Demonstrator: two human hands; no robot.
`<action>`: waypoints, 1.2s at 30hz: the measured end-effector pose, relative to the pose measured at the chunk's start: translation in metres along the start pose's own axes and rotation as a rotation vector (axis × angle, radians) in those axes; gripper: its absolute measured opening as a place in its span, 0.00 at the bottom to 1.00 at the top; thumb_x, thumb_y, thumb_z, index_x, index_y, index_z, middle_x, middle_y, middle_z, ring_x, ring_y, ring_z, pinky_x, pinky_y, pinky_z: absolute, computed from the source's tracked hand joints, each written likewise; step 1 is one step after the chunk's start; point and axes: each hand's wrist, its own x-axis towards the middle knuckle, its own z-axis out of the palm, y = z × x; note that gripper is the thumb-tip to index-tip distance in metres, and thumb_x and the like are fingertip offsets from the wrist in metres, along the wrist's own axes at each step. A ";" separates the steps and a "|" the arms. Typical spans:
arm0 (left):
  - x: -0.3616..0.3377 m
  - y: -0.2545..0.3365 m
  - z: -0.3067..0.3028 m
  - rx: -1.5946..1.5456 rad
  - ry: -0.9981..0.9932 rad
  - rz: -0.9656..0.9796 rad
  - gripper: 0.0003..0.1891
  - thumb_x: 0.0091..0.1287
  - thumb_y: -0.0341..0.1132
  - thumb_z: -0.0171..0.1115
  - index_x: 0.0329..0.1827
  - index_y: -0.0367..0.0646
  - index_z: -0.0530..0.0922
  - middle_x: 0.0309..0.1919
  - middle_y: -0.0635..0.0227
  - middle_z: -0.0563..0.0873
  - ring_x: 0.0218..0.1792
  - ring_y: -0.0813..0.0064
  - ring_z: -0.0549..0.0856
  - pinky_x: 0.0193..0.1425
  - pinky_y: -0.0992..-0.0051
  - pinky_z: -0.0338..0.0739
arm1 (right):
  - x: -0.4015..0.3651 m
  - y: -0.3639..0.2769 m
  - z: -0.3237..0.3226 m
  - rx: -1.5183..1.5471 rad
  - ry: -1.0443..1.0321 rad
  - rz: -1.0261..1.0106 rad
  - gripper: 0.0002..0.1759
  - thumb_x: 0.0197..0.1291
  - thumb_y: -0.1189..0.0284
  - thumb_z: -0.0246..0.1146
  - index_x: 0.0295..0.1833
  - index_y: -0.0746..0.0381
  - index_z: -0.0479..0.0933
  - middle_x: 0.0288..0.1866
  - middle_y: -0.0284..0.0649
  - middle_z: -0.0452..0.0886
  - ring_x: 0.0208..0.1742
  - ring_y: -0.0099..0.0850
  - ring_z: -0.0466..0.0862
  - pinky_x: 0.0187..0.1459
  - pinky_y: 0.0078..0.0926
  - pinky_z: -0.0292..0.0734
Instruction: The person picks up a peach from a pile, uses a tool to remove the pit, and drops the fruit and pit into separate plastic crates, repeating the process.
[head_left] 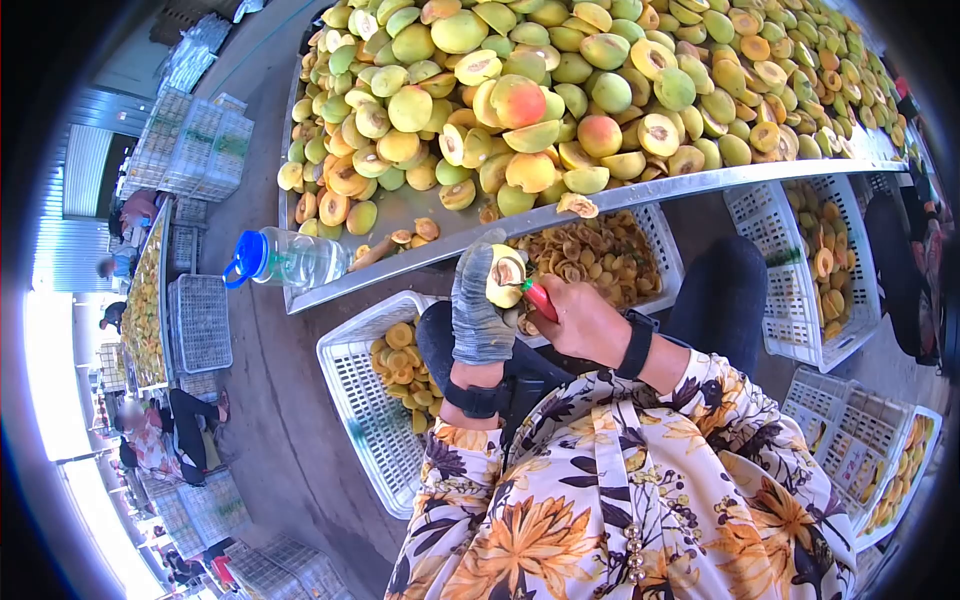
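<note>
In a grey glove, my left hand [480,312] is closed around a peach half [503,290], cut face up, with a brown hollow in its middle. My bare right hand [588,322] grips a small red-handled knife [541,300] with a green collar. The tool's tip meets the fruit's cut face; its blade is mostly hidden. Just ahead is the metal table [640,192], heaped with whole and halved peaches [530,110]. Below my hands, a crate [660,250] holds brownish peach pieces [595,255].
A water bottle [290,258] with a blue cap lies at the table's left corner. White crates [345,365] with fruit stand by my left leg and at the right [795,330]. Other people [165,435] sit at the far left, near another fruit-covered table [148,300] and stacked crates [190,145].
</note>
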 end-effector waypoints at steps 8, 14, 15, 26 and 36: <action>0.011 -0.026 -0.004 0.353 -0.069 0.462 0.14 0.60 0.36 0.58 0.45 0.36 0.74 0.40 0.62 0.80 0.38 0.72 0.81 0.43 0.75 0.78 | -0.013 0.010 0.011 0.026 0.083 0.000 0.09 0.46 0.78 0.57 0.33 0.70 0.65 0.19 0.57 0.71 0.27 0.54 0.76 0.27 0.40 0.69; 0.024 0.014 -0.010 0.115 -0.363 -0.234 0.15 0.60 0.36 0.56 0.45 0.35 0.74 0.38 0.61 0.81 0.38 0.70 0.82 0.43 0.75 0.78 | -0.007 0.016 0.003 -0.124 -0.094 -0.051 0.10 0.44 0.78 0.57 0.33 0.70 0.67 0.20 0.57 0.73 0.25 0.53 0.77 0.27 0.39 0.71; 0.028 0.018 -0.013 0.173 -0.438 -0.296 0.15 0.60 0.37 0.56 0.46 0.36 0.74 0.38 0.61 0.81 0.38 0.71 0.82 0.43 0.75 0.78 | -0.003 0.020 0.001 -0.124 -0.096 -0.055 0.10 0.44 0.78 0.57 0.33 0.70 0.67 0.20 0.57 0.73 0.25 0.53 0.77 0.27 0.39 0.71; 0.005 0.004 0.002 0.244 0.083 -0.058 0.22 0.62 0.51 0.56 0.35 0.35 0.80 0.27 0.64 0.82 0.25 0.75 0.82 0.30 0.77 0.78 | -0.004 0.030 0.013 -0.138 -0.072 -0.090 0.09 0.46 0.76 0.60 0.31 0.69 0.69 0.19 0.54 0.73 0.23 0.51 0.76 0.25 0.40 0.70; 0.004 -0.008 0.005 0.354 0.095 0.248 0.25 0.62 0.53 0.55 0.32 0.34 0.80 0.24 0.65 0.83 0.24 0.77 0.82 0.29 0.79 0.78 | -0.009 0.000 0.004 0.261 -0.329 0.230 0.07 0.47 0.75 0.58 0.29 0.68 0.69 0.16 0.49 0.72 0.17 0.45 0.74 0.21 0.34 0.68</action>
